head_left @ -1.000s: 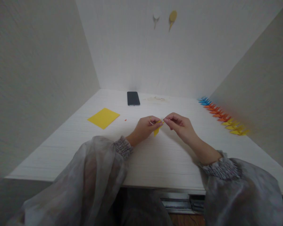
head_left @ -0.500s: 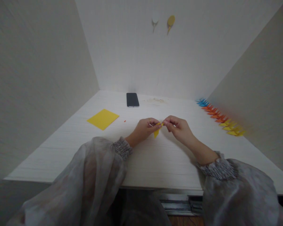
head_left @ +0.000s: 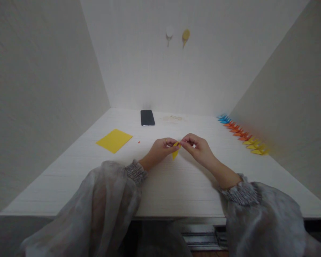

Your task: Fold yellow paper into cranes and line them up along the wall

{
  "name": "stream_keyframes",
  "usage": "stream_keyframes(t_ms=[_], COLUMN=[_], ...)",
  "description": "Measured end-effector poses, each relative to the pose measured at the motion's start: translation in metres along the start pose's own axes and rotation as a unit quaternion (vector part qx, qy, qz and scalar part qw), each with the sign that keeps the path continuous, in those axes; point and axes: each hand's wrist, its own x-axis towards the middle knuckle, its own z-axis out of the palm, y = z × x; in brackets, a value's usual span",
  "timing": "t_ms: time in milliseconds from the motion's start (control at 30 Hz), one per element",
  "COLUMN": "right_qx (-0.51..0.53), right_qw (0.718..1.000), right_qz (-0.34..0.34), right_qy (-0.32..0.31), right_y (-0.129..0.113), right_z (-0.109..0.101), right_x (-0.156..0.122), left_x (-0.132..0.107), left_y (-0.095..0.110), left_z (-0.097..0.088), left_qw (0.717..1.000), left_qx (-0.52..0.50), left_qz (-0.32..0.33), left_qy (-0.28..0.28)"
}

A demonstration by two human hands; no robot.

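A small piece of folded yellow paper (head_left: 174,154) is held just above the white table, its pointed end hanging down. My left hand (head_left: 163,149) pinches it between thumb and fingers; a ring shows on one finger. From the other side my right hand (head_left: 196,145) has thumb and forefinger closed on the paper's upper tip. The fingertips of both hands nearly meet and cover much of the folds.
Yellow square paper (head_left: 114,140) lies left, near a tiny orange scrap (head_left: 139,142). A black phone (head_left: 147,117) rests at the back. Folded blue (head_left: 224,119), orange (head_left: 238,131) and yellow paper cranes (head_left: 255,145) line the right wall. Two hooks, one yellow (head_left: 186,35), hang on the back wall.
The right fingers have come closer to the left ones at the paper's upper tip. The whole view has shifted slightly, so the scene sits lower and further left.
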Motion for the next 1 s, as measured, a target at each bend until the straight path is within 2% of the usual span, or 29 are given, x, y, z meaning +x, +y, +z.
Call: stream_keyframes(t_ms=[333,433,500,600,667,767,867,1000], right_qx=[-0.007,-0.019,-0.036,-0.070,-0.107,-0.151,-0.196,-0.240], right_qw=[1.000,0.999,0.995,0.978,0.948,0.907,0.864,0.822], right_qz=[0.025,0.036,0.055,0.126,0.207,0.268,0.322,0.376], right_qy=[-0.007,0.026,0.069,0.152,0.219,0.287,0.334,0.354], right_y=[0.000,0.002,0.012,0.039,0.061,0.088,0.107,0.128], right_z=[0.005,0.002,-0.008,-0.039,-0.068,-0.112,-0.147,-0.175], right_x=[-0.005,-0.010,-0.016,-0.032,-0.049,-0.079,-0.106,-0.129], left_x=[0.001,0.000,-0.001,-0.001,-0.002,-0.003,-0.003,-0.003], left_y=[0.001,0.004,0.006,0.007,0.004,-0.002,-0.007,-0.008], left_z=[0.002,0.003,0.003,0.001,0.000,-0.001,-0.002,-0.003], left_qw=[0.998,0.996,0.997,0.999,0.997,0.992,0.988,0.985], left_qx=[-0.060,-0.072,-0.059,0.004,0.047,0.110,0.140,0.157], left_qz=[-0.025,-0.055,-0.045,-0.049,-0.054,-0.045,-0.045,-0.045], left_qy=[0.005,-0.018,-0.003,0.002,-0.014,-0.033,-0.042,-0.049])
